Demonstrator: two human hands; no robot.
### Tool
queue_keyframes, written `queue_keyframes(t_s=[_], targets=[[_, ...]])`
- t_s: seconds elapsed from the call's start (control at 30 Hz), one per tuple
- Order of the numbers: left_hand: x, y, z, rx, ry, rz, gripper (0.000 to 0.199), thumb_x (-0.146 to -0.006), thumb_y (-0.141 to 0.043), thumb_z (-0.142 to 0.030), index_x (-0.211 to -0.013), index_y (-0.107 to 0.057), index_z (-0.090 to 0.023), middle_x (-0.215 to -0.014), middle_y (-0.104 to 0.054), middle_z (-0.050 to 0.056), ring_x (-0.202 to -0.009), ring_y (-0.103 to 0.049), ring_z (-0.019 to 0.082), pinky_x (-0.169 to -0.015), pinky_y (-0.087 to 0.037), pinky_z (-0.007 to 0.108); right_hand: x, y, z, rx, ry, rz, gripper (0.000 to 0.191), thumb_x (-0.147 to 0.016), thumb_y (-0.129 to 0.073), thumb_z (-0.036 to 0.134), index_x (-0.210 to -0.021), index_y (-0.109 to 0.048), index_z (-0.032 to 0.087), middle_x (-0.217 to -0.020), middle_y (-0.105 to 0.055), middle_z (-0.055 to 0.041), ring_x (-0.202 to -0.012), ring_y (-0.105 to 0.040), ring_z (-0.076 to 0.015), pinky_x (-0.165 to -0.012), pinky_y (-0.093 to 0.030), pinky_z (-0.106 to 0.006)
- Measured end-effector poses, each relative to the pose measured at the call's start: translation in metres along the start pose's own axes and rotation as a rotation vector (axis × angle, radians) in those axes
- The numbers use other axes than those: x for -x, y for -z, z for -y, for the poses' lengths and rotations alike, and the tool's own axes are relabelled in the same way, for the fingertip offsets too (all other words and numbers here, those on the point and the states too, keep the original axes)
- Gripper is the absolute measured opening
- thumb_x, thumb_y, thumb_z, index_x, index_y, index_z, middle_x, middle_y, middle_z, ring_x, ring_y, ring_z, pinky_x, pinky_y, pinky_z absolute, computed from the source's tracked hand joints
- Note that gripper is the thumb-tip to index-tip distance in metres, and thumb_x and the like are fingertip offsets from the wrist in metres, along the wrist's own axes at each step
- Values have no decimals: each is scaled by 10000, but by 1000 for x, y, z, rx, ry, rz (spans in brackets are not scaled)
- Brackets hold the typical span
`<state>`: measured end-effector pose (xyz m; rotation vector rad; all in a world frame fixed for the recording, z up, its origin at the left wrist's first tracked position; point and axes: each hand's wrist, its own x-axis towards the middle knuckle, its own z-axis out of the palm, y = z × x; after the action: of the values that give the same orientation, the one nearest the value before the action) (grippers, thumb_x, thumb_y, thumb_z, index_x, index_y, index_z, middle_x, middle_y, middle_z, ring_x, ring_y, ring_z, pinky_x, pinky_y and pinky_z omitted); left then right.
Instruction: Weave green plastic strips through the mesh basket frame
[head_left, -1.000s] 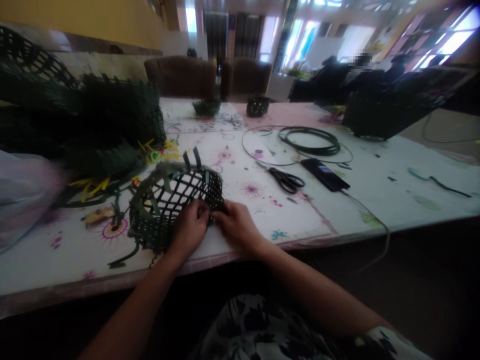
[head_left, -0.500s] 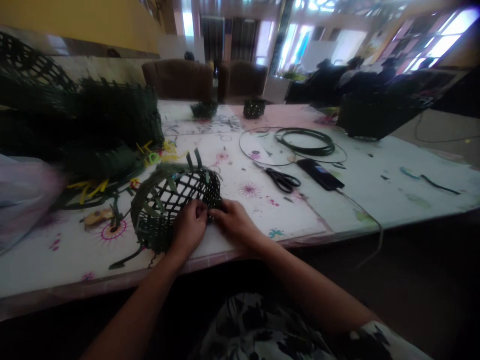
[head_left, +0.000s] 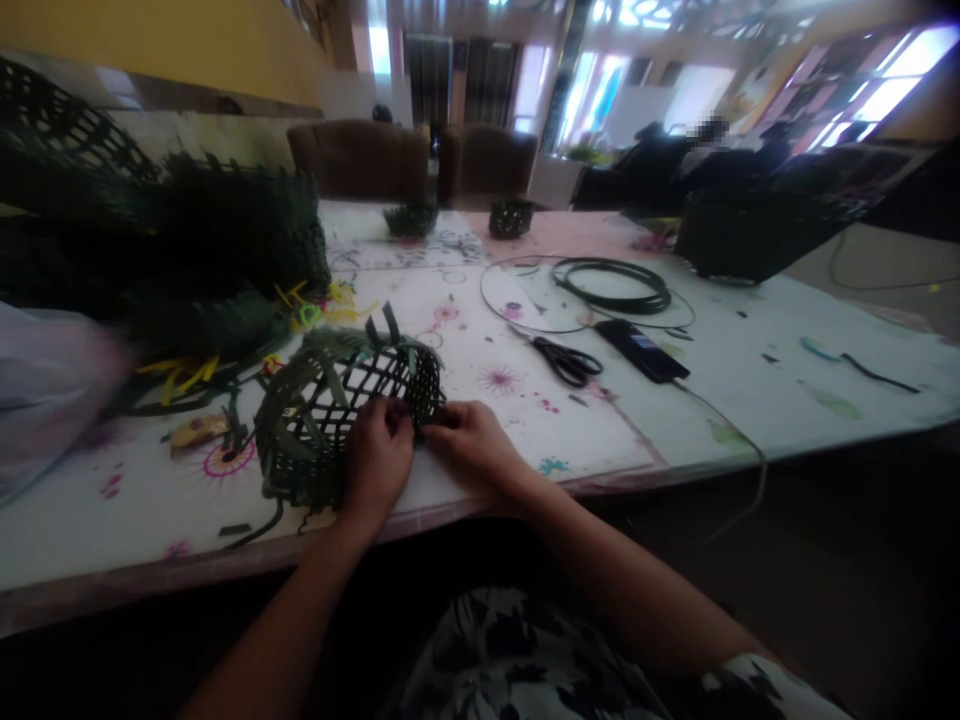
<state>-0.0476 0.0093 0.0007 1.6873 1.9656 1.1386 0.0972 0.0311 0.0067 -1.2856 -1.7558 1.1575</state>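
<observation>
Left grip (head_left: pixel 377 462) narrow, fingers curled tightly onto the strips of a dark green plastic lattice basket (head_left: pixel 341 420). Right grip (head_left: pixel 472 445) narrow too, fingertips (head_left: pixel 441 420) pinched on the basket's right edge, right beside the left hand. Basket tilted on its side on a floral-printed worktop (head_left: pixel 570 440), close to the near edge and directly in front of the person, with loose strip ends (head_left: pixel 382 325) sticking up from its top. Just left of it, yellow plastic offcuts (head_left: pixel 172 375) and a crumpled tan scrap (head_left: pixel 199 430) lying on the print. Behind those, a heap of woven green basketwork (head_left: pixel 202 230), and at the far left a pale plastic bag (head_left: pixel 45 390), blurred. To the right of the hands, black-handled scissors (head_left: pixel 568 361) near a black phone (head_left: pixel 641 350), its pale cable (head_left: pixel 739 430) trailing over the worktop's edge. Beyond them, a coil of dark green strip (head_left: pixel 611 285) lying within a thin wire hoop (head_left: pixel 525 295). Farther along, a small woven basket (head_left: pixel 511 218) and a large one (head_left: pixel 750 235) near the right end. Past the worktop, brown armchairs (head_left: pixel 358 160) and dim seated people (head_left: pixel 652 165).
</observation>
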Motion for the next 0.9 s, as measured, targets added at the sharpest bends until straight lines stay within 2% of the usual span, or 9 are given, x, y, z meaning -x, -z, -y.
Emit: queue_keyframes(t_s=[0.17,0.5,0.7,0.9], targets=[[4,0,-3,-45,-72,-49,140,-834,-540,-154,-875,-673,-167,-949,-684,99,-919,-632,249,-867,-478,368,1,2,0,-17,-7,11,125,-779,-629,195,-801,-722,114,-732,-692,-23,-702,-577,-128,-635,-401,-228],[11,-3,-7,-223,-181,-76,159,-868,-525,-150,-884,-683,-151,-924,-669,106,-916,-636,266,-847,-484,368,-1,0,-6,-40,17,-3,106,-763,-608,211,-696,-632,131,-668,-608,-1,-674,-504,-116,-592,-346,-214],[6,-5,-4,-282,-167,-21,183,-900,-484,-174,-852,-660,-160,-907,-665,107,-879,-627,265,-809,-472,366,-2,0,-10,-14,40,20,135,-774,-604,172,-645,-584,139,-608,-528,30,-624,-441,-96,-584,-329,-219],[-5,-5,-1,-181,-65,45,85,-840,-540,-173,-868,-620,-164,-905,-656,85,-844,-606,238,-761,-445,338,-2,-1,-7,66,58,-13,152,-819,-599,157,-667,-599,144,-651,-590,4,-654,-478,-112,-606,-349,-226]])
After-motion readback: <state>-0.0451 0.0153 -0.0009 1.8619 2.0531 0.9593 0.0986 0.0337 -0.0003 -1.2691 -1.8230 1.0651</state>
